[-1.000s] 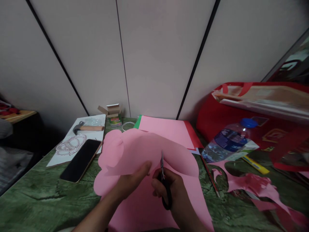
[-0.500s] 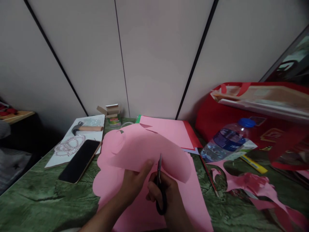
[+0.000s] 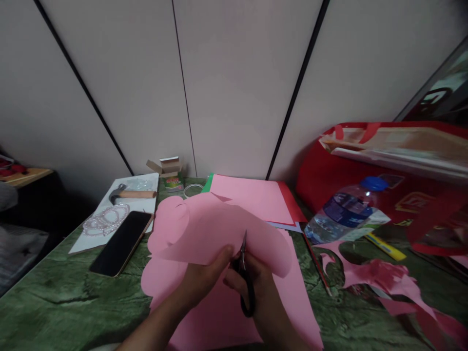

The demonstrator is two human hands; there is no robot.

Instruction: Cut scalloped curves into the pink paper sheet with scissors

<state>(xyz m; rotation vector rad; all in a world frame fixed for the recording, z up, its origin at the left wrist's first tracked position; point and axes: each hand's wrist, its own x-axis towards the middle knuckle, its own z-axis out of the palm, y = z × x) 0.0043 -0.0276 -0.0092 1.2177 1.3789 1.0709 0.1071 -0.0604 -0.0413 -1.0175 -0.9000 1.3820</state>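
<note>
2 hands meet at the middle of the green marbled table (image 3: 54,312). The right hand (image 3: 256,282) has its fingers curled through the black loops of small scissors (image 3: 244,273), blades nearly together and pointing up into the pink paper sheet (image 3: 204,229). The left hand (image 3: 199,280) pinches that sheet just beside the blades, thumb on top, fingers hidden underneath. The sheet is thin, light and floppy, with a scalloped, rounded outline; it bows upward where lifted and would likely crease or tear if gripped far from the cut, so a hold close to the blades suits it. Farther out lie matte pink scraps (image 3: 373,275), a clear plastic water bottle (image 3: 341,212), a glossy black phone (image 3: 122,241) and beaded bracelets (image 3: 104,219).
</note>
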